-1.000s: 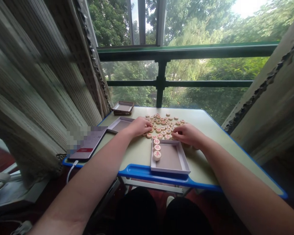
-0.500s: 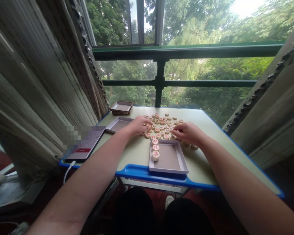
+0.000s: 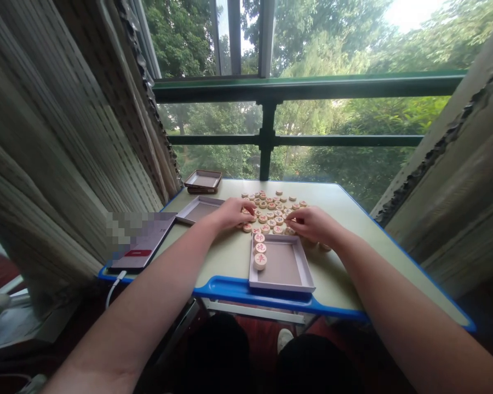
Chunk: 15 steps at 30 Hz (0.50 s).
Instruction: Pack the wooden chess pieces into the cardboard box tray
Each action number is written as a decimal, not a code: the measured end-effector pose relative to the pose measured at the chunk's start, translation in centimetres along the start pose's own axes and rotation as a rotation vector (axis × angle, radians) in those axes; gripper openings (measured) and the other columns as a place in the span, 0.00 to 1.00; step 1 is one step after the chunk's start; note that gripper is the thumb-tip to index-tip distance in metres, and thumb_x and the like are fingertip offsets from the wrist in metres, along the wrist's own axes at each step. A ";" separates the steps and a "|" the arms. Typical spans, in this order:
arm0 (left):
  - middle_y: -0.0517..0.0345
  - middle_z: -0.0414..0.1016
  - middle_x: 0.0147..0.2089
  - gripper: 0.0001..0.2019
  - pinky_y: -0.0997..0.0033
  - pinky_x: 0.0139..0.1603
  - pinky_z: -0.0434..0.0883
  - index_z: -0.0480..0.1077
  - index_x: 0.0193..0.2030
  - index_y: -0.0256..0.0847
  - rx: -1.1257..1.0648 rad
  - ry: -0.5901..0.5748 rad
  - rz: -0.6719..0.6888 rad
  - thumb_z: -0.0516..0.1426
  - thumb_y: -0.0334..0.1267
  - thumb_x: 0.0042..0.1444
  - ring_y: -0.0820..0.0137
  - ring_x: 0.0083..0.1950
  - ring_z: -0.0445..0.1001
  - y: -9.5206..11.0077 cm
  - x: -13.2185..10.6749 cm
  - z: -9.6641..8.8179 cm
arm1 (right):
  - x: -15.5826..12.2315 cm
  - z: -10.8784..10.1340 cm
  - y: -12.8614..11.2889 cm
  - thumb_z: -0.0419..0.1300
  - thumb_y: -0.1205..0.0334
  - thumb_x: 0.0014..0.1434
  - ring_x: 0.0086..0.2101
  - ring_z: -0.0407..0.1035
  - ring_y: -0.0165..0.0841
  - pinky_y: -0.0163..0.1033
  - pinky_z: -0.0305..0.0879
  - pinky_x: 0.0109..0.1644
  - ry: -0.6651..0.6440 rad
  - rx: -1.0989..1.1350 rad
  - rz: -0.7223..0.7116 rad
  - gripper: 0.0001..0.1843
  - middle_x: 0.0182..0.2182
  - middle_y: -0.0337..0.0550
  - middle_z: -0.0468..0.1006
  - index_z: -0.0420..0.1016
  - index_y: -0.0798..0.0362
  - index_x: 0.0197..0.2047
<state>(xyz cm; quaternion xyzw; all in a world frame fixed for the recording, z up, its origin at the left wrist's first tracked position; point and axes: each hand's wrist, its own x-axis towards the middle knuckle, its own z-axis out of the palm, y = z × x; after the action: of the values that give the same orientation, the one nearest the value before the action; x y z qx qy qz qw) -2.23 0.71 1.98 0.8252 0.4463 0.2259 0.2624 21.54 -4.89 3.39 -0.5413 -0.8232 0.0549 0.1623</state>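
Observation:
Round wooden Chinese chess pieces with red and dark characters lie in a loose cluster on the table. At its left edge, my left hand rests with bent fingers spread over a few pieces, touching them. My right hand reaches in from the right, its thumb and fingertips slightly apart against pieces at that edge. Neither hand lifts a piece. Nearer me sits a shallow pale box tray. Red-marked pieces line its left side, one of them by the far left corner. My right hand partly hides some pieces beneath it.
The pale table has a blue rim. To the left are another shallow tray, a stacked brown-edged box and a tablet with a white cable. Curtains flank the window and its green railing.
Both hands stay at the cluster's two sides, with only a slight shift of the fingers. The whole view has moved a little; the pieces in the tray keep their places.

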 end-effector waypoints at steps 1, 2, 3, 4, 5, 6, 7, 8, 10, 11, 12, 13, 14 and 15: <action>0.54 0.77 0.39 0.21 0.71 0.37 0.68 0.73 0.47 0.36 -0.005 0.001 0.009 0.60 0.37 0.43 0.71 0.34 0.69 0.1 0.0 0.1 | 0.0 0.2 0.2 0.53 0.61 0.52 0.23 0.63 0.27 0.33 0.57 0.31 0.014 0.016 0.002 0.14 0.21 0.39 0.74 0.79 0.52 0.37; 0.54 0.77 0.39 0.21 0.71 0.37 0.68 0.73 0.46 0.36 -0.011 0.006 0.014 0.60 0.37 0.43 0.71 0.33 0.69 0.2 0.0 0.2 | 0.0 0.3 0.4 0.53 0.63 0.52 0.23 0.63 0.27 0.33 0.57 0.32 0.030 0.036 -0.001 0.15 0.23 0.39 0.75 0.79 0.51 0.39; 0.54 0.77 0.40 0.20 0.71 0.37 0.68 0.73 0.46 0.36 -0.019 0.015 0.015 0.60 0.37 0.43 0.72 0.33 0.68 0.3 0.0 0.2 | 0.1 0.4 0.6 0.53 0.64 0.52 0.24 0.64 0.28 0.33 0.58 0.33 0.044 0.056 -0.008 0.16 0.24 0.39 0.75 0.78 0.51 0.40; 0.54 0.77 0.41 0.20 0.72 0.37 0.68 0.73 0.45 0.36 -0.027 0.026 0.012 0.60 0.36 0.42 0.72 0.33 0.68 0.4 0.0 0.2 | 0.1 0.4 0.7 0.53 0.65 0.52 0.26 0.64 0.28 0.33 0.58 0.35 0.053 0.074 -0.021 0.16 0.26 0.40 0.76 0.78 0.51 0.40; 0.54 0.76 0.42 0.20 0.72 0.36 0.68 0.73 0.45 0.36 -0.030 0.038 0.007 0.60 0.36 0.42 0.72 0.32 0.68 0.5 -0.1 0.1 | 0.2 0.5 0.8 0.53 0.66 0.51 0.27 0.65 0.28 0.34 0.59 0.36 0.058 0.086 -0.036 0.16 0.28 0.40 0.76 0.79 0.52 0.39; 0.55 0.76 0.42 0.19 0.71 0.36 0.68 0.73 0.45 0.36 -0.027 0.049 0.002 0.59 0.36 0.42 0.72 0.32 0.68 0.6 -0.1 0.1 | 0.2 0.5 0.8 0.53 0.66 0.51 0.29 0.65 0.29 0.34 0.59 0.38 0.057 0.091 -0.053 0.15 0.28 0.41 0.76 0.80 0.52 0.37; 0.55 0.76 0.42 0.19 0.71 0.37 0.68 0.74 0.44 0.37 -0.015 0.060 -0.005 0.59 0.35 0.42 0.72 0.33 0.68 0.6 -0.1 0.0 | 0.2 0.5 0.7 0.53 0.66 0.51 0.30 0.65 0.30 0.34 0.59 0.39 0.051 0.094 -0.069 0.14 0.28 0.41 0.75 0.80 0.52 0.36; 0.55 0.76 0.41 0.18 0.71 0.37 0.68 0.74 0.44 0.36 0.005 0.070 -0.010 0.59 0.35 0.43 0.72 0.33 0.68 0.6 -0.1 -0.1 | 0.2 0.5 0.6 0.54 0.65 0.51 0.31 0.65 0.30 0.35 0.59 0.40 0.041 0.097 -0.081 0.14 0.28 0.42 0.75 0.80 0.52 0.35; 0.55 0.76 0.40 0.16 0.71 0.40 0.68 0.75 0.41 0.37 0.051 0.086 -0.008 0.58 0.34 0.43 0.70 0.36 0.69 0.6 -0.1 -0.1 | 0.2 0.4 0.2 0.55 0.64 0.51 0.31 0.65 0.31 0.35 0.60 0.40 0.018 0.113 -0.088 0.13 0.28 0.42 0.73 0.80 0.52 0.36; 0.55 0.76 0.40 0.14 0.71 0.41 0.68 0.76 0.39 0.37 0.070 0.085 -0.002 0.58 0.35 0.43 0.70 0.37 0.70 0.5 -0.1 -0.1 | 0.2 0.4 0.0 0.55 0.63 0.51 0.31 0.65 0.31 0.35 0.60 0.39 0.001 0.126 -0.090 0.13 0.28 0.42 0.73 0.80 0.51 0.36; 0.55 0.76 0.40 0.13 0.71 0.41 0.68 0.76 0.38 0.37 0.084 0.076 0.005 0.58 0.35 0.43 0.69 0.38 0.70 0.4 0.0 0.0 | 0.2 0.4 -0.2 0.55 0.63 0.51 0.32 0.65 0.32 0.35 0.60 0.39 -0.018 0.138 -0.091 0.13 0.28 0.42 0.72 0.81 0.51 0.35; 0.55 0.76 0.39 0.12 0.71 0.41 0.68 0.77 0.36 0.38 0.096 0.068 0.012 0.58 0.35 0.44 0.69 0.38 0.71 0.3 0.0 0.1 | 0.2 0.4 -0.3 0.55 0.63 0.51 0.33 0.65 0.32 0.35 0.60 0.39 -0.035 0.145 -0.094 0.13 0.28 0.42 0.72 0.81 0.51 0.34; 0.55 0.76 0.38 0.11 0.71 0.41 0.68 0.77 0.35 0.38 0.103 0.061 0.018 0.58 0.36 0.44 0.69 0.38 0.71 0.2 0.1 0.2 | 0.1 0.4 -0.4 0.54 0.63 0.51 0.34 0.65 0.33 0.35 0.60 0.40 -0.050 0.147 -0.099 0.13 0.28 0.42 0.72 0.81 0.50 0.34; 0.55 0.77 0.38 0.10 0.71 0.41 0.68 0.77 0.35 0.38 0.107 0.056 0.021 0.58 0.35 0.44 0.68 0.37 0.71 0.1 0.2 0.3 | 0.1 0.4 -0.4 0.54 0.63 0.52 0.34 0.65 0.33 0.36 0.60 0.40 -0.061 0.147 -0.102 0.13 0.28 0.43 0.72 0.81 0.50 0.33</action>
<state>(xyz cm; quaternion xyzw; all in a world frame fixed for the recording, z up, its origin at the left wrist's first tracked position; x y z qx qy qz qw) -1.89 0.76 1.85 0.8360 0.4564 0.2273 0.2028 20.98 -4.92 3.14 -0.4835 -0.8479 0.1234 0.1791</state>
